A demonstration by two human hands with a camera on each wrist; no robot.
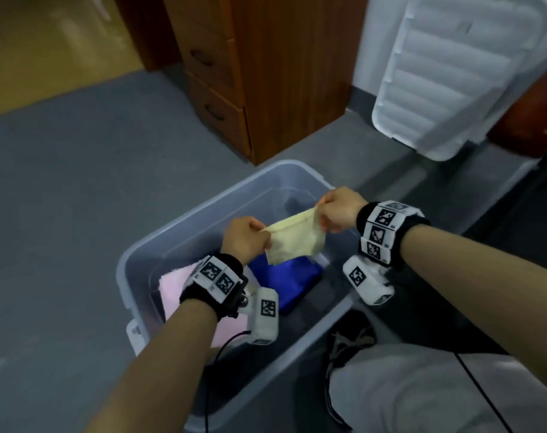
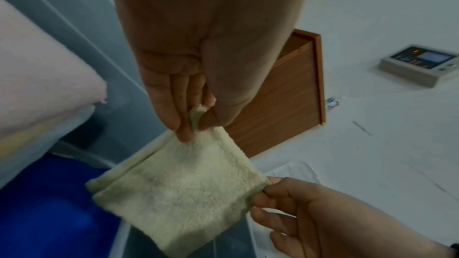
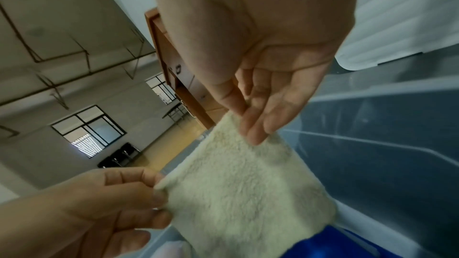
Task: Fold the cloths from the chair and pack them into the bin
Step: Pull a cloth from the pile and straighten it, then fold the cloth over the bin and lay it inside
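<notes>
A small folded cream cloth (image 1: 294, 240) hangs over the open translucent bin (image 1: 203, 217), held by its two top corners. My left hand (image 1: 259, 237) pinches the left corner and my right hand (image 1: 323, 214) pinches the right corner. In the left wrist view the left hand (image 2: 196, 123) grips the cream cloth (image 2: 181, 193) between thumb and fingers. The right wrist view shows the right hand (image 3: 244, 119) pinching the cloth (image 3: 248, 187) the same way. A folded pink cloth (image 1: 175, 289) and a folded blue cloth (image 1: 292, 279) lie in the bin below.
The bin stands on grey floor. A wooden drawer cabinet (image 1: 259, 70) rises just behind it. The white bin lid (image 1: 459, 73) leans at the back right. My knee in grey trousers (image 1: 422, 395) and a dark shoe (image 1: 350, 339) are beside the bin's near right.
</notes>
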